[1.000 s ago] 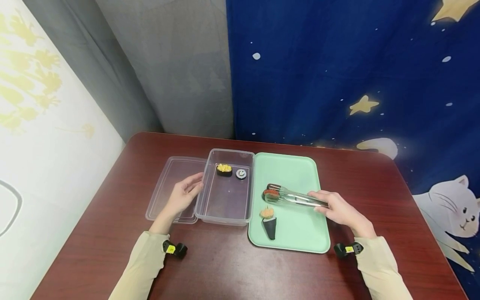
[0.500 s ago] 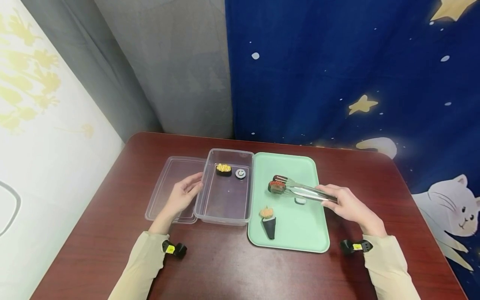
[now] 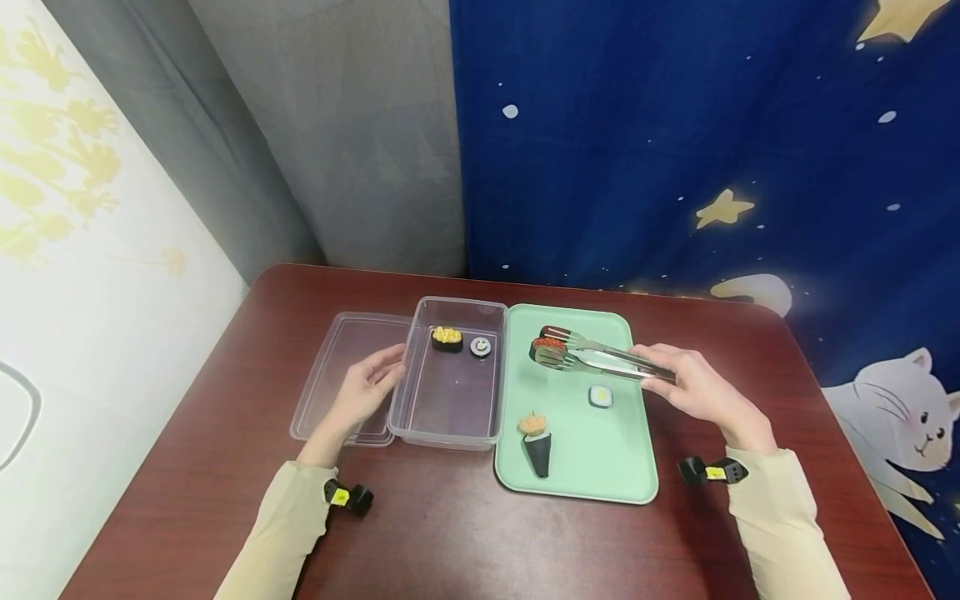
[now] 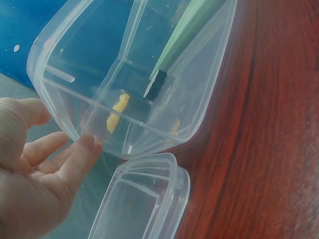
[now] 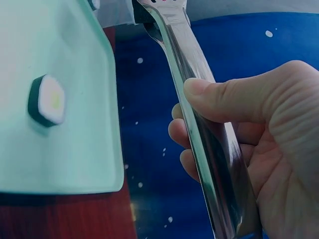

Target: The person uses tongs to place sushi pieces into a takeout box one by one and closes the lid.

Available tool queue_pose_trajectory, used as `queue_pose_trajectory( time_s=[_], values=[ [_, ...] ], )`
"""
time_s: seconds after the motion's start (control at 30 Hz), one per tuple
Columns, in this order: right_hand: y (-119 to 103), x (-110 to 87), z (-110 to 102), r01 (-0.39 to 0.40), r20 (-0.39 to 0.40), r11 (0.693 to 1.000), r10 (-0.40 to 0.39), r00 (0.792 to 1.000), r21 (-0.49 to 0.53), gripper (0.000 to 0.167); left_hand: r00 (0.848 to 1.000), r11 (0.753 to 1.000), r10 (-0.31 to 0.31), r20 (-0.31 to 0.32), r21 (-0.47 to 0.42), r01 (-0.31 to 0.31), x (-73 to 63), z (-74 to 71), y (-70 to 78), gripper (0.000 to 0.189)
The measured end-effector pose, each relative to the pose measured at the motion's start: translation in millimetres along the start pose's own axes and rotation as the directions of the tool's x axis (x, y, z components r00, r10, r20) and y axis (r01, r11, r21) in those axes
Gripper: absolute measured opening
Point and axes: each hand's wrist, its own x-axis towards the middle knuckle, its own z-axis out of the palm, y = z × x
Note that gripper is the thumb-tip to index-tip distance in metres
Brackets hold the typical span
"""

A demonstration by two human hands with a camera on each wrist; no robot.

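Observation:
My right hand (image 3: 693,383) grips metal serving tongs (image 3: 607,356), thumb on one arm and fingers behind the other in the right wrist view. Between the tong ends is a sushi piece with red roe topping (image 3: 553,342), partly hidden, over the back left of the green tray (image 3: 615,450). On the tray lie a small sushi roll (image 3: 600,396) and a dark cone-shaped hand roll (image 3: 537,450) with orange topping. My left hand (image 3: 367,385) touches the left wall of a clear plastic container (image 3: 450,439), fingers relaxed. Inside sit a yellow-topped sushi (image 3: 447,338) and a round sushi roll (image 3: 481,347).
A clear lid (image 3: 337,358) lies left of the container, partly under my left hand. Container and tray stand side by side on the reddish-brown table (image 3: 450,533). Curtains (image 3: 360,133) hang behind the table's back edge.
The tongs, with the roe sushi between their ends, have risen from the tray and moved towards its back. The small roll beneath them has come into view. My left hand stays still.

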Motion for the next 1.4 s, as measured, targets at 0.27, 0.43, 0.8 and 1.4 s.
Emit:
queue_pose_trajectory(
  time_s=[0.27,0.43,0.8,1.4],
  values=[
    [-7.1,23.6,4.2,-0.021,0.053,1.000,0.021,0.998,-0.005,0.045,1.000,1.000,-0.002,0.007,0.007,0.002,-0.8,-0.6,0.5,0.040],
    [-12.0,40.6,10.4,-0.040,0.098,0.999,0.038,0.994,0.024,0.043,1.000,1.000,-0.012,0.004,0.009,0.012,-0.4,-0.1,1.6,0.040],
    [-21.5,76.4,27.3,0.003,0.177,0.998,-0.014,0.984,0.066,0.043,1.000,1.000,-0.011,-0.005,0.005,0.011,0.7,0.9,1.8,0.040],
    [-38.2,126.1,68.1,0.015,0.294,0.998,-0.034,0.955,0.067,0.042,0.999,0.999,-0.036,-0.007,-0.011,0.036,0.4,1.5,0.8,0.040]
  ],
)
